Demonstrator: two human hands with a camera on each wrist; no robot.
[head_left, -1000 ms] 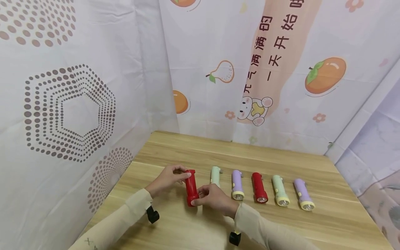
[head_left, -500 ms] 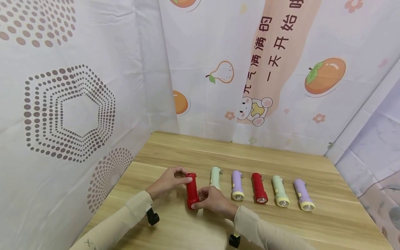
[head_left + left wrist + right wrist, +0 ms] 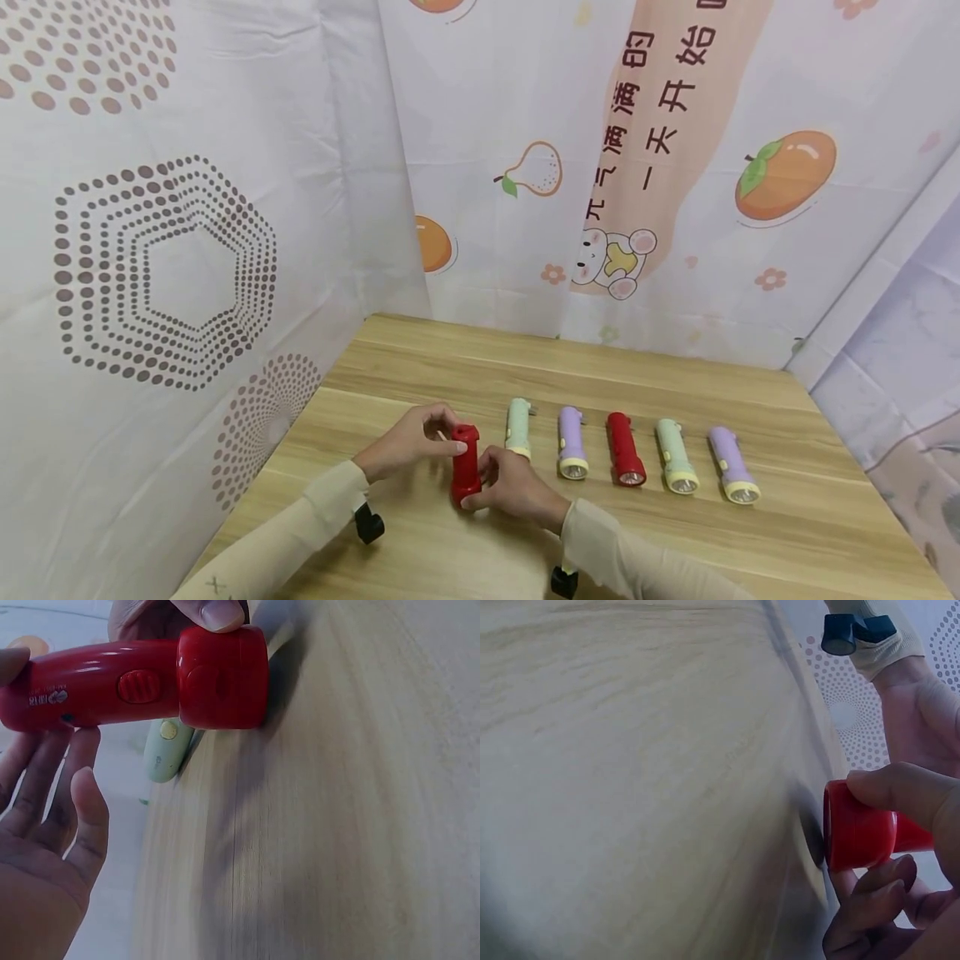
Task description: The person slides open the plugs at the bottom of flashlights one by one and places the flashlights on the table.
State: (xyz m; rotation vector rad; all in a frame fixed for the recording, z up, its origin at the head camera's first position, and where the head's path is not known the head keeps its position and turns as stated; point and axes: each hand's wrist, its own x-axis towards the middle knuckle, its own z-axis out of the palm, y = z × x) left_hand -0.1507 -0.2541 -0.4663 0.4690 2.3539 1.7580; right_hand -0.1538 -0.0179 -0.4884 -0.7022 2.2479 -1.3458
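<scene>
A red flashlight [image 3: 466, 468] is held between both hands at the left of the table, its lamp end lower and toward the person. My left hand [image 3: 411, 440] pinches the tail end, thumb on one side and fingers on the other. Around the wider lamp end, my right hand [image 3: 517, 487] grips with thumb and curled fingers. In the left wrist view the flashlight's ribbed switch [image 3: 139, 686] faces the camera. The right wrist view shows the red lamp head [image 3: 861, 827] close to the tabletop, a shadow beside it.
To the right, several flashlights lie in a row: light green [image 3: 518, 429], purple [image 3: 572, 442], another red one [image 3: 624, 448], a second green [image 3: 677, 456] and a second purple [image 3: 731, 465]. Printed curtains [image 3: 487, 300] border the wooden table [image 3: 600, 358] at back and sides.
The red flashlight has shifted slightly right and toward the person, and its tail end has tipped up, so it looks shorter. Both hands keep hold of it. The other flashlights lie unchanged.
</scene>
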